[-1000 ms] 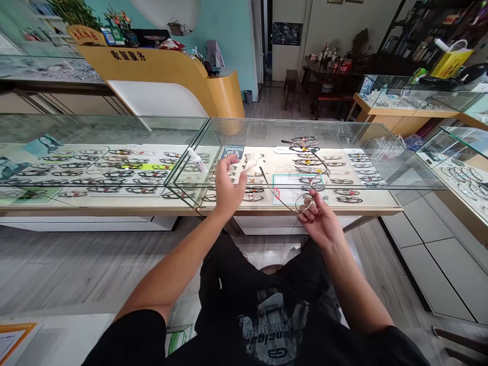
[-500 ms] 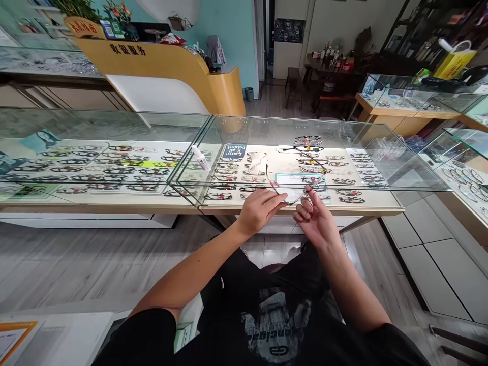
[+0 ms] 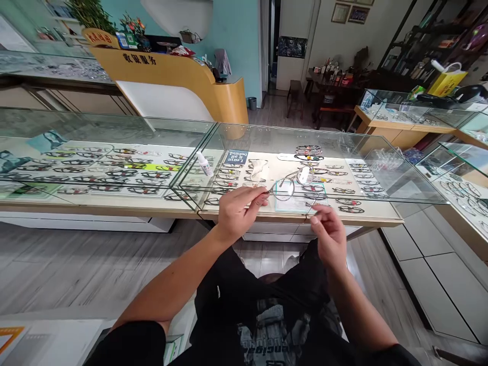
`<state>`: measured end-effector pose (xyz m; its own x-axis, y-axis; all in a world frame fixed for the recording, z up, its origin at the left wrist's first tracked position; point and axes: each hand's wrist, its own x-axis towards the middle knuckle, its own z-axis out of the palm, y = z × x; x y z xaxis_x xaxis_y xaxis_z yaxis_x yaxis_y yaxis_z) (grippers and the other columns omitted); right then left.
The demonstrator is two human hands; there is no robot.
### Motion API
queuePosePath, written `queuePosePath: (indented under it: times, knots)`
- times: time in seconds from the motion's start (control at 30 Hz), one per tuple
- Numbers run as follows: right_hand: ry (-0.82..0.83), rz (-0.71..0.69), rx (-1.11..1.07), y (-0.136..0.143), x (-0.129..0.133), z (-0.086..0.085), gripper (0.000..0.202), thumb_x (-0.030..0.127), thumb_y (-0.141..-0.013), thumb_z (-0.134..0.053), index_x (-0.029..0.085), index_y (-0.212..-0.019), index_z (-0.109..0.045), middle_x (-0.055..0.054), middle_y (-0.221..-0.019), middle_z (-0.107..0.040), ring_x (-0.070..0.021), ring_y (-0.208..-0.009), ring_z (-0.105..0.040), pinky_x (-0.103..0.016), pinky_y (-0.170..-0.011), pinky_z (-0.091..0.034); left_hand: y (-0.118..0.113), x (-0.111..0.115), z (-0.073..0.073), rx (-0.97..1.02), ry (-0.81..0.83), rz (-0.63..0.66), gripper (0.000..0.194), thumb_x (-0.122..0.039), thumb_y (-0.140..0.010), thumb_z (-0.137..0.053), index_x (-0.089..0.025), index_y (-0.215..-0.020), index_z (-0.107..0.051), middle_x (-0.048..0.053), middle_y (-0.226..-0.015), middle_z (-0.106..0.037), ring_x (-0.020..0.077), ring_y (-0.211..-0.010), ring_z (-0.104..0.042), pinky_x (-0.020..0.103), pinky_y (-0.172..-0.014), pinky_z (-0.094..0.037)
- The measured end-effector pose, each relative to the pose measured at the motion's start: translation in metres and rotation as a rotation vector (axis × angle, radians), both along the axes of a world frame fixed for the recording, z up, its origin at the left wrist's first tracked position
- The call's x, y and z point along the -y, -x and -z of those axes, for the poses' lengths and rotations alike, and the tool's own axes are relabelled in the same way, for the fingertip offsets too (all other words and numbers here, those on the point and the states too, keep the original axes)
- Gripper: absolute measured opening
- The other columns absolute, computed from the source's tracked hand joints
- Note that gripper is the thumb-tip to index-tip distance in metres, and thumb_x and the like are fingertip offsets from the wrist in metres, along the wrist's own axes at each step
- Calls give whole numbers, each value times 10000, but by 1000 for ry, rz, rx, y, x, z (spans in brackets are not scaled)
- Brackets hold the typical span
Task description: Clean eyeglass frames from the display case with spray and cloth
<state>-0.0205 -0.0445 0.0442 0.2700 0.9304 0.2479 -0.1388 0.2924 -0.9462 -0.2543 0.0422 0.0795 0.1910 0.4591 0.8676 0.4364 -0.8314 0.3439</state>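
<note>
My left hand [image 3: 241, 211] pinches a thin-framed pair of eyeglasses [image 3: 283, 199] at one side, with thumb and forefinger closed near the hinge. The round lenses are held over the front of the glass display case [image 3: 398, 222]. My right hand [image 3: 331, 235] is just to the right and nearer me, its fingers loosely curled and the thumb and forefinger tips apart. A thin dark tip shows beside those fingers; whether they touch it is unclear. Behind the glasses lies a pale cloth [image 3: 260, 170], and a small white bottle [image 3: 205, 163] stands on the case to the left.
Rows of spectacle frames [image 3: 143, 174] fill the neighbouring case on the left. Behind it is a yellow cashier counter [image 3: 190, 63]. Another glass case [image 3: 467, 195] borders the right side. A yellow bag [image 3: 447, 81] stands on a counter farther back.
The eyeglasses have turned over, so the lenses now face away from me. My left hand has shifted left with them, and my right hand has moved slightly right and down, off the frame.
</note>
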Motion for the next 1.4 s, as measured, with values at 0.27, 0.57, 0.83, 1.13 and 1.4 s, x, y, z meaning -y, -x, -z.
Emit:
queuePosePath:
  times: [0.27,0.57,0.83,1.13,1.4]
  knots:
    - [-99,-58,344,-36,-26,-45,297,376,-952,-772,332,-1246,-781,14,-725,-635,-172,-642,-541,-334,-615,-472,20,23,-22,126,397,150,304,-476,-1018,-695,-221,-920,-828,6,-612,-738,191,-624,-751,341,-731,-665]
    - [-164,-194,466,-40,-26,-89,258,476,-1023,-696,239,-980,-788,-25,-699,-759,-169,-573,-666,-314,-566,-543,33,24,-70,-39,310,152,156,-341,-1045,-657,-227,-1011,-758,-21,-639,-728,158,-593,-732,260,-633,-604]
    - [-419,-120,782,-56,-45,-210,283,494,-1036,-683,240,-1060,-805,-40,-823,-833,-162,-610,-736,-264,-514,-536,37,-11,-168,-153,76,152,144,-359,-1064,-612,-246,-1116,-686,5,-791,-801,171,-646,-770,279,-612,-628]
    - [-704,-12,965,-73,-59,-325,310,496,-1011,-714,214,-1040,-838,-40,-887,-842,-141,-675,-782,-210,-509,-548,30,-28,-291,-299,-231,103,239,-461,-1060,-599,-244,-1065,-701,19,-831,-804,194,-714,-790,323,-622,-612]
    - [-1006,160,738,-68,-76,-329,217,442,-965,-795,261,-1075,-839,15,-852,-777,-157,-774,-779,-257,-618,-582,16,-51,-298,-127,-539,-79,289,-495,-1064,-560,-258,-1062,-725,36,-884,-807,195,-777,-742,325,-736,-575]
